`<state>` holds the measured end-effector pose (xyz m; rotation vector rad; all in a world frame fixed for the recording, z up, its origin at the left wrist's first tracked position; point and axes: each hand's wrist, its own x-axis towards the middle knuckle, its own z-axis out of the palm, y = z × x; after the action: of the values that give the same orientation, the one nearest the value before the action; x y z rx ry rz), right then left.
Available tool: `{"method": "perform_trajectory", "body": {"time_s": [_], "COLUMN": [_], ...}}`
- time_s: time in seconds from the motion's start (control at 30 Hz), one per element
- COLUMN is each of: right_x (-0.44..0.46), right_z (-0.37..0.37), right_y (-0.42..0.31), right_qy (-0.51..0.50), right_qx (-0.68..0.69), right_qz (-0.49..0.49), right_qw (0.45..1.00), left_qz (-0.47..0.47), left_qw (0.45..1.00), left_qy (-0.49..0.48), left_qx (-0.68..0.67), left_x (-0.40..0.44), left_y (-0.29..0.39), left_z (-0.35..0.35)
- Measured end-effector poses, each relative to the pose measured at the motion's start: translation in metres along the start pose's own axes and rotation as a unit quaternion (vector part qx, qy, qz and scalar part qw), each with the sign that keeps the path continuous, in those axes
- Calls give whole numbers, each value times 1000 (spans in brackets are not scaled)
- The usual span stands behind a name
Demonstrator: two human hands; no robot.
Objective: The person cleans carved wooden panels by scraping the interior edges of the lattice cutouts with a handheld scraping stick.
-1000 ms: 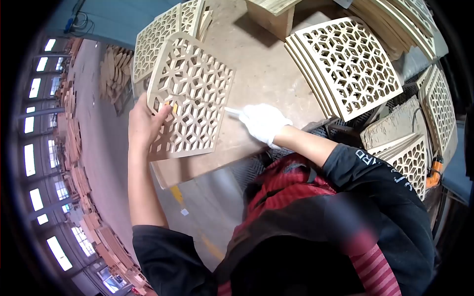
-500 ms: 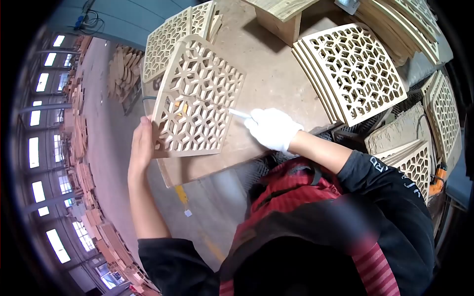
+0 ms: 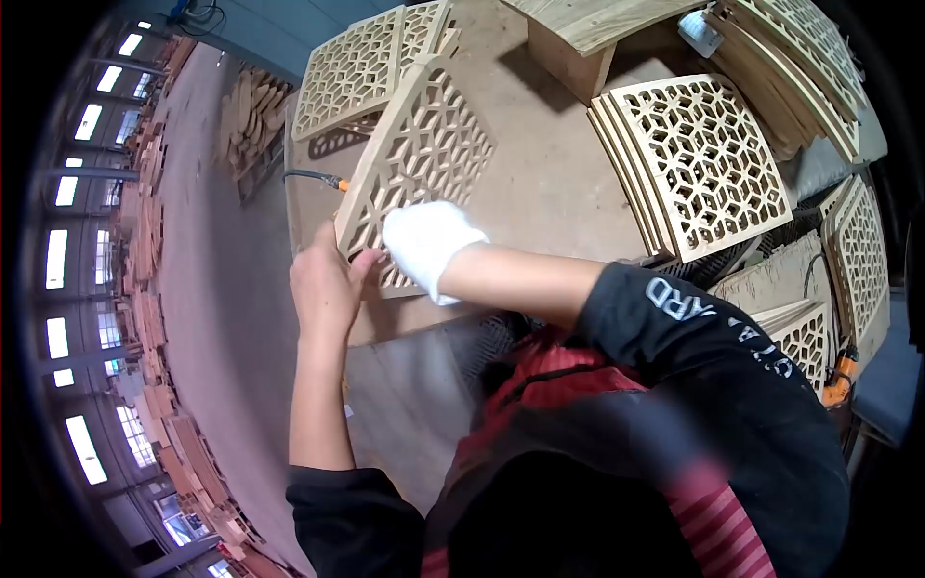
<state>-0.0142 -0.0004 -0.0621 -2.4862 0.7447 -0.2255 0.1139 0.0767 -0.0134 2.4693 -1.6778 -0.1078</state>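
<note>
Evidently the left hand [image 3: 326,282] grips a tilted lattice panel [image 3: 424,159] at the table [image 3: 544,169], the panel's face seemingly being worked and next needing steadiness, though I can't tell what the gloved right hand [image 3: 429,246] grasps.

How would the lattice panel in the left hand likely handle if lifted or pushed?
The lattice panel is probably stiff: it looks tilted without obvious sag, its edge in the left hand. It may be light for its size, being pierced by many openings. The narrow strips between those openings could snap if pushed hard.
</note>
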Motion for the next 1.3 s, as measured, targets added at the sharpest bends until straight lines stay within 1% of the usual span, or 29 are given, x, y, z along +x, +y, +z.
{"method": "perform_trajectory", "body": {"time_s": [0.07,0.13,0.17,0.2,0.27,0.3,0.4,0.43,0.53,0.57,0.63,0.67,0.77,0.8,0.83,0.93,1.0,1.03,1.07,1.13,1.17,1.27,1.3], "right_x": [-3,-18,-12,-10,-8,12,1,-15,-45,-54,-63,-62,-55,-54,-53,-46,-36,-20,-9,-5,5,-18,-13], "right_z": [-9,-4,3,-2,-12,6,15,4,37,47,48,48,37,35,32,12,8,18,27,8,16,11,8], "right_y": [4,8,11,10,7,4,12,10,40,44,46,44,24,20,16,-1,-13,-18,-23,-36,-40,-33,-35], "right_qy": [-5,42,11,-8,-46,-15,20,25,-77,-77,-71,-48,23,25,27,5,3,24,23,14,13,61,49], "right_qx": [6,45,59,33,-13,17,-9,14,58,78,112,127,173,173,172,131,80,94,71,22,27,134,96], "right_qz": [-34,0,33,3,-53,-14,-26,-1,46,47,46,42,19,10,1,-22,-44,-46,-83,-98,-64,-42,-47], "right_qw": [999,998,998,999,997,1000,999,1000,994,993,990,990,984,985,985,991,996,994,994,995,998,988,993], "left_qz": [-4,-10,-1,12,-23,-38,-20,-3,3,-3,-23,-39,-13,-3,14,-26,21,44,60,92,68,58,43], "left_qw": [1000,1000,999,999,1000,999,1000,1000,1000,999,996,993,987,984,987,989,995,997,997,994,995,995,994], "left_qy": [3,26,33,36,1,-13,12,24,16,-25,-30,-33,-6,3,20,-26,-15,-10,8,46,63,16,11], "left_qx": [-20,4,7,10,-13,-24,6,5,-15,-34,-85,-109,-162,-180,-160,-142,-94,-70,-54,-22,-33,-75,-103], "left_x": [4,8,8,6,2,4,7,8,14,16,22,21,21,22,23,18,14,12,11,10,10,13,14], "left_y": [-2,-9,-11,-10,-2,1,-6,-8,-20,-23,-27,-32,-50,-51,-50,-35,-29,-27,-27,-25,-20,-23,-26], "left_z": [-1,3,4,4,1,-3,1,2,6,4,5,7,17,16,16,6,1,-1,-1,3,5,3,2]}}
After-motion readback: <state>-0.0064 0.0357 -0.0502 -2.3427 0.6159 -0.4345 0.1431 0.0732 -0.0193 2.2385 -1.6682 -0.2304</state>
